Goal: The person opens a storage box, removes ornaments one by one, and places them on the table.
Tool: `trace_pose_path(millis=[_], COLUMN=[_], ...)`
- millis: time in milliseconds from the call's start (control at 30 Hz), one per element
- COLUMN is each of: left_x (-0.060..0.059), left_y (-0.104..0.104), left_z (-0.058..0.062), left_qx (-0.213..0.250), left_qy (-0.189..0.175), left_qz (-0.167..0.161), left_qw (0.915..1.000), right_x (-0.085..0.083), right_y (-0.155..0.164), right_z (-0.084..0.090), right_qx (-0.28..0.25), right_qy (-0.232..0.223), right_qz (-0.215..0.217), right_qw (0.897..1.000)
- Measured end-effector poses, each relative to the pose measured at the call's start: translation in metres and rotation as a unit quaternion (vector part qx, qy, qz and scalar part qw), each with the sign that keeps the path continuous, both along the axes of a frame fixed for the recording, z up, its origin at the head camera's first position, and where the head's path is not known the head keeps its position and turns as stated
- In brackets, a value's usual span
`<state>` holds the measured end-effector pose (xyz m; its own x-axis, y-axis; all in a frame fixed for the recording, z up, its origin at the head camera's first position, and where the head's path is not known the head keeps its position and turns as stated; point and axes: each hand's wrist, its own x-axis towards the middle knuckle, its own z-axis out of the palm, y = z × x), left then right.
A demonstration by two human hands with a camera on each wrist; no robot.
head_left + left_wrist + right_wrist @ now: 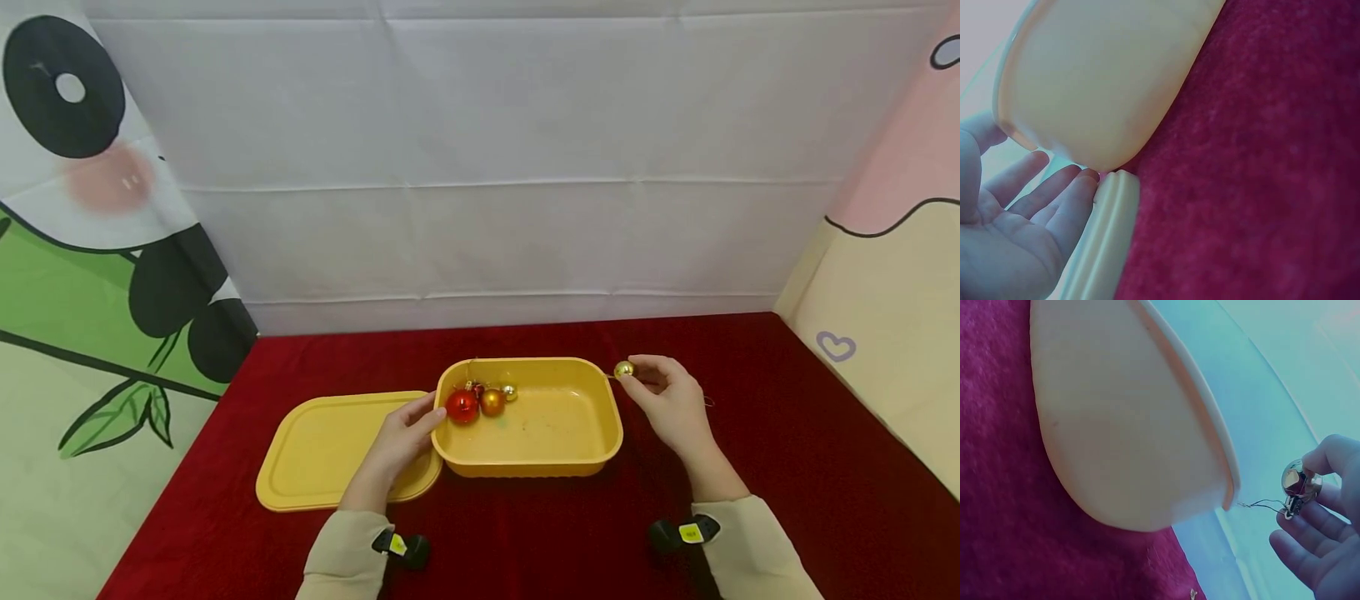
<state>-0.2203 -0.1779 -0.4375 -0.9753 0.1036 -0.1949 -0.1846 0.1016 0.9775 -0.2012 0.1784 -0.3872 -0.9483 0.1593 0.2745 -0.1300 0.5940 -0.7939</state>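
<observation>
A yellow plastic box (570, 462) stands on the red cloth; its outer wall fills the left wrist view (1097, 81) and the right wrist view (1122, 425). Inside it, at the left end, lie a red bauble (462, 406), an orange bauble (492, 402) and a small gold bauble (510, 391). My left hand (408, 429) rests with straight fingers (1054, 194) against the box's left end, above the yellow lid (330, 450). My right hand (663, 400) pinches a small gold bauble (623, 369) (1299, 480) just outside the box's right rim, its thin wire hanging free.
The lid's rim (1110, 237) lies flat beside the box on the left. White cloth backs the table, with printed panels at both sides. Red cloth (787, 467) stretches to the right and in front of the box.
</observation>
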Motion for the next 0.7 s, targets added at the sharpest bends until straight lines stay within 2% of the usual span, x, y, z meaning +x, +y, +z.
trace_pose_path(millis=[367, 700], left_x=[0.001, 0.002], left_y=[0.0, -0.001], left_z=[0.002, 0.003], left_qx=[-0.001, -0.007], left_qy=[-0.003, -0.008], left_qz=[-0.003, -0.006], left_qw=[1.0, 0.9999], right_x=[-0.002, -0.001], right_y=[0.013, 0.025], right_z=[0.0, 0.004], right_qx=[-0.019, -0.011], right_qy=[-0.015, 0.001], right_qz=[-0.016, -0.053], right_qw=[1.0, 0.999])
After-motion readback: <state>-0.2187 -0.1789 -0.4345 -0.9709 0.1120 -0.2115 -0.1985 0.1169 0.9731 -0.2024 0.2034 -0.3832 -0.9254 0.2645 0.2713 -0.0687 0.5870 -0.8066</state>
